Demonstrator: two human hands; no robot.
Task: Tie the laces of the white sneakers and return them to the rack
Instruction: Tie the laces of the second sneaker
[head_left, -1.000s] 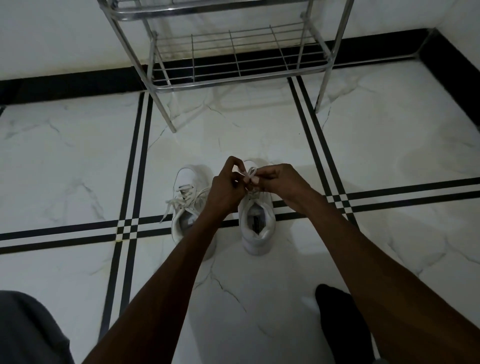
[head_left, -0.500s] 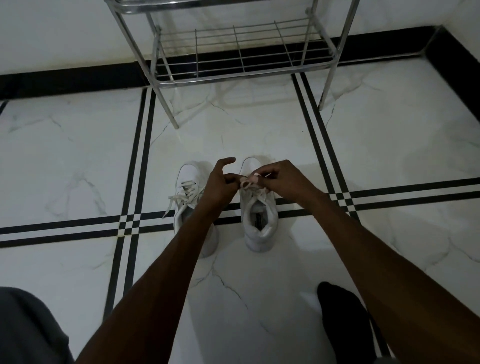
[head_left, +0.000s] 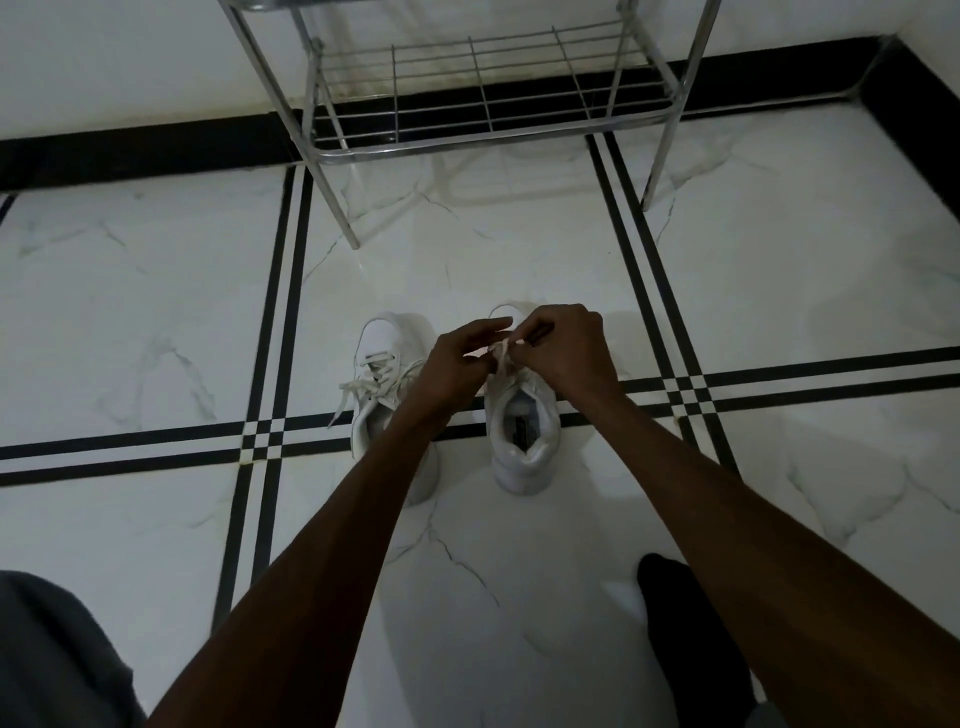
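Observation:
Two white sneakers stand side by side on the marble floor, toes pointing away from me. The right sneaker (head_left: 524, 436) has its laces (head_left: 503, 354) pinched between both hands over its tongue. My left hand (head_left: 457, 364) grips a lace from the left; my right hand (head_left: 563, 351) grips it from the right, and the fingertips almost meet. The left sneaker (head_left: 382, 374) sits partly under my left forearm, its laces (head_left: 363, 387) loose and trailing onto the floor. The metal shoe rack (head_left: 483, 104) stands beyond the sneakers against the wall.
The rack's front legs (head_left: 337, 208) reach the floor just beyond the sneakers. My dark-socked foot (head_left: 685, 634) rests on the floor at lower right, and grey clothing (head_left: 52, 654) fills the lower-left corner. Black inlay stripes cross the white floor.
Both hands stay on the right sneaker's laces; my right hand has shifted slightly up and over the knot, and the left fingers have closed in toward it. The view has tilted a little.

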